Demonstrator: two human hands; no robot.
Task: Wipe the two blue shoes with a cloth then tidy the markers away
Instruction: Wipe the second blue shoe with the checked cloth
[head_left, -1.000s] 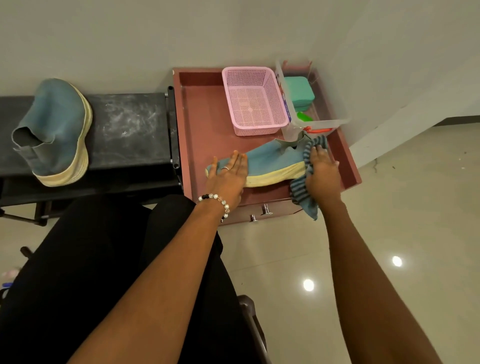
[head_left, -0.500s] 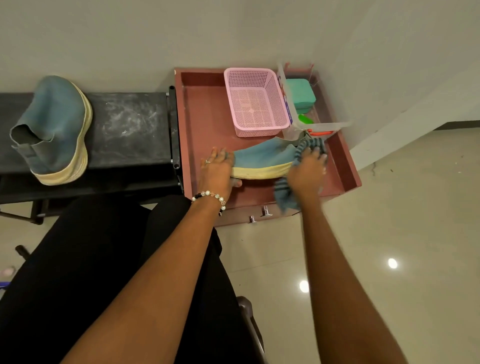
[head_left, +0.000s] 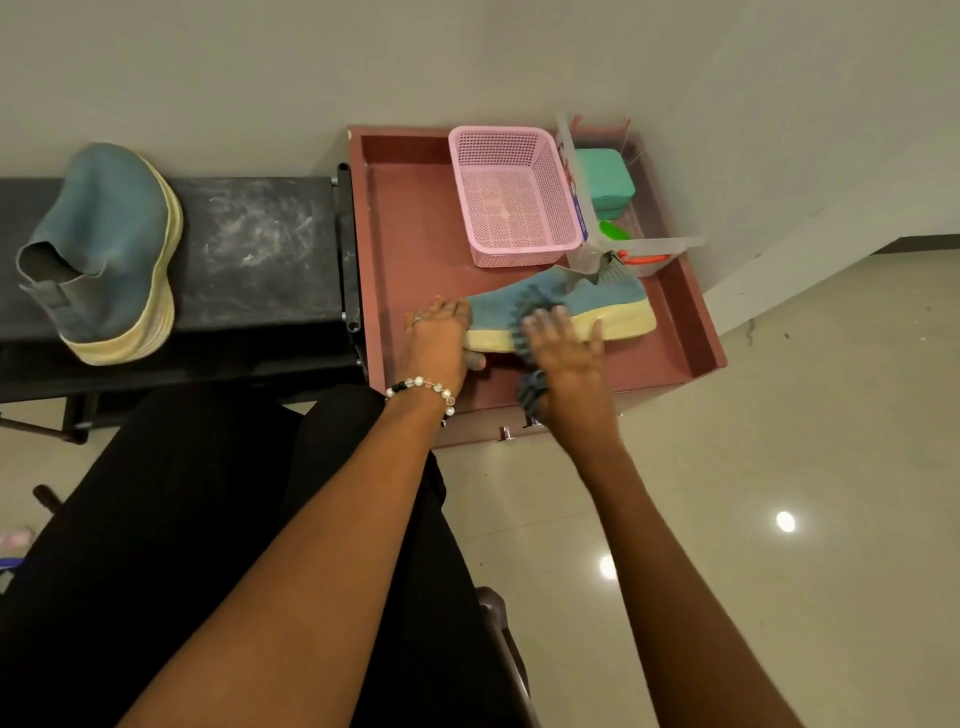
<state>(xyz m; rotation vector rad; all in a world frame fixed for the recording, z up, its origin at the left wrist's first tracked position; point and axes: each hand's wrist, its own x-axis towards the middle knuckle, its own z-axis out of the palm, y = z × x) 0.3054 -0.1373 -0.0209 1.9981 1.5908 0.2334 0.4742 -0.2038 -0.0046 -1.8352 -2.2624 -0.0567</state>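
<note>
One blue shoe (head_left: 566, 299) with a cream sole lies on its side in the maroon tray (head_left: 410, 234), toe to the left. My left hand (head_left: 439, 338) grips its toe, thumb under the sole. Over the middle of the shoe, my right hand (head_left: 569, 358) holds a blue striped cloth (head_left: 530, 306) against the side and sole; the cloth bunches out below my palm. The second blue shoe (head_left: 104, 244) lies on the black bench (head_left: 260, 244) at far left. An orange marker (head_left: 641, 257) and a green one (head_left: 613, 228) show inside the clear container (head_left: 670, 241).
A pink mesh basket (head_left: 498, 132) stands at the back of the tray, with nothing in it. Beside it the clear container also holds a teal box (head_left: 605, 179). White walls close the back and right. My black-clad lap fills the lower left; shiny floor lies on the right.
My right hand has slid the cloth leftward along the shoe, from the heel to the middle. My left hand has shifted back to the toe tip.
</note>
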